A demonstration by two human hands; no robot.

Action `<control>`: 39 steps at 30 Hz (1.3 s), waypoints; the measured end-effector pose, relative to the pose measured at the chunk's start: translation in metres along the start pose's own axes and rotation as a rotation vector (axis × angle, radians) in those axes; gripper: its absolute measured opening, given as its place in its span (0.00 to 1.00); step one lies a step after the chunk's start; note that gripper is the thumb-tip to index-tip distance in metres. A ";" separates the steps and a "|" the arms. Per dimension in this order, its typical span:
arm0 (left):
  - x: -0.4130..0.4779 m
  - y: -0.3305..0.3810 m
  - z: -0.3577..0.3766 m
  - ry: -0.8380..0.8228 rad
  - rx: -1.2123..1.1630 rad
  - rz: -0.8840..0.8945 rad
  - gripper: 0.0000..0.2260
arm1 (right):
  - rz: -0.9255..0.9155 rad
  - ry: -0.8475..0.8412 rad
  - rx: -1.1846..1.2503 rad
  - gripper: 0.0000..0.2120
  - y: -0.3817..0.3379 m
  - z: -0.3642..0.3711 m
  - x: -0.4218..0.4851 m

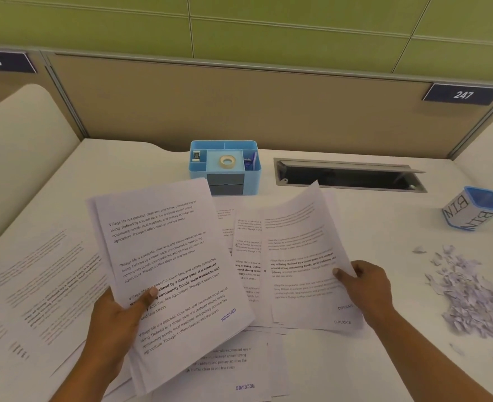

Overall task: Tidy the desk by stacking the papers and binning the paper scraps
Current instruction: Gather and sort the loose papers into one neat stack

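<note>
Lowest in the frame, at centre: loose white printed sheets point(239, 369) lying overlapped on the pale tabletop point(341, 372), one stamped RECEIVED and upside down to the camera. Just above, at lower left: left grip point(114, 323) clamped on a fanned bundle of white printed pages point(167, 250), thumb on the top page, fingers underneath, bundle raised and tilted. Along the left edge: more printed pages point(36, 285) flat on the tabletop, too blurred to read. Right of centre: right grip point(367, 288) pinching the edge of a white sheet stamped DUPLICATE point(300, 256), with its far corner curling upward and at least one more sheet beneath.

Seemingly mid-gather, within the stacking step; binning not yet begun. Next, probably: lay the right-hand sheet onto the bundle, square the edges, then collect the pages lying loose.

Lower right: heap of small torn white paper scraps point(471, 300) on the tabletop, well apart from both grips. Above it, at the right edge: blue square cup wrapped in white paper lettered BIN point(468, 213), leaning in this view. Farther back, at centre: light blue plastic desk organiser point(225, 166) holding a tape roll, beside an open grey cable slot point(346, 175).
</note>
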State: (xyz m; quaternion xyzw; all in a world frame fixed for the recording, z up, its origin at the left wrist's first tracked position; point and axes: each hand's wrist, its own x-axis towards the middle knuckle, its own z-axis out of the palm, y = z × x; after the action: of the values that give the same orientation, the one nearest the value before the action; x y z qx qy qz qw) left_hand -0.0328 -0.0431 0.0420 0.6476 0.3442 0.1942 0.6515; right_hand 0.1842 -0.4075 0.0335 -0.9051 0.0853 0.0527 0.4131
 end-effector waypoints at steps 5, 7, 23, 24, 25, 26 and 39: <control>0.003 -0.002 0.002 -0.007 0.002 0.002 0.15 | -0.020 -0.067 0.178 0.01 0.006 -0.015 -0.005; 0.004 -0.003 0.002 -0.015 -0.006 0.002 0.16 | -0.028 -0.053 0.245 0.02 0.008 -0.019 -0.007; -0.002 0.008 0.021 -0.062 -0.069 -0.021 0.09 | -0.016 -0.237 0.652 0.09 -0.028 -0.027 -0.038; -0.005 0.011 0.027 -0.085 -0.093 -0.027 0.09 | -0.022 -0.266 0.659 0.09 -0.032 -0.024 -0.043; -0.007 0.015 0.032 -0.111 -0.116 -0.037 0.09 | -0.027 -0.294 0.664 0.10 -0.036 -0.021 -0.048; -0.010 0.018 0.038 -0.139 -0.138 -0.051 0.10 | -0.032 -0.319 0.668 0.11 -0.041 -0.018 -0.053; -0.026 0.048 0.066 -0.246 -0.298 -0.057 0.10 | -0.167 -0.282 0.641 0.11 -0.067 -0.015 -0.074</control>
State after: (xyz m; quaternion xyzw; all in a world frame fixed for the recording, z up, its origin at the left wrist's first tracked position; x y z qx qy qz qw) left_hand 0.0046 -0.1043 0.0889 0.5530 0.2475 0.1437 0.7825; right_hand 0.1254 -0.3675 0.1057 -0.7173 -0.0347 0.1135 0.6866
